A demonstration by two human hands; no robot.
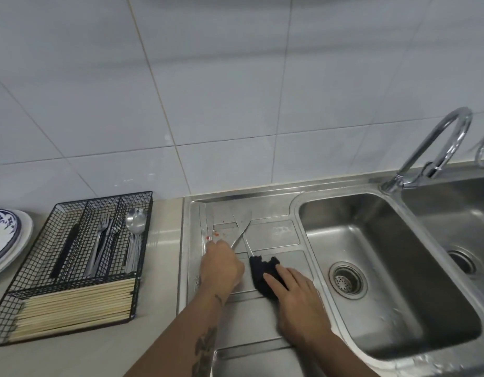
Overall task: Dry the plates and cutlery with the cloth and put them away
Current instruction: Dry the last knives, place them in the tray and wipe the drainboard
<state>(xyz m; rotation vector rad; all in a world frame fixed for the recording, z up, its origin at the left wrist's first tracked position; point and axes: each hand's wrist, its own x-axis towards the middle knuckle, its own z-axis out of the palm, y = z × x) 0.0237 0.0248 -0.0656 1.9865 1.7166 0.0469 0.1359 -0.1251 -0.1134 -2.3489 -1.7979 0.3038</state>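
Observation:
Three table knives lie on the steel drainboard: one knife at the left, and two crossed knives in the middle. My left hand lies over their handle ends with its fingers curled around the handle of a knife. A dark cloth lies crumpled on the drainboard just right of that hand, over one knife's handle end. My right hand rests on the cloth with straight fingers.
A black wire cutlery tray on the counter to the left holds forks, spoons, a dark-handled item and several wooden chopsticks. Stacked plates sit at the far left edge. A sink basin and faucet are to the right.

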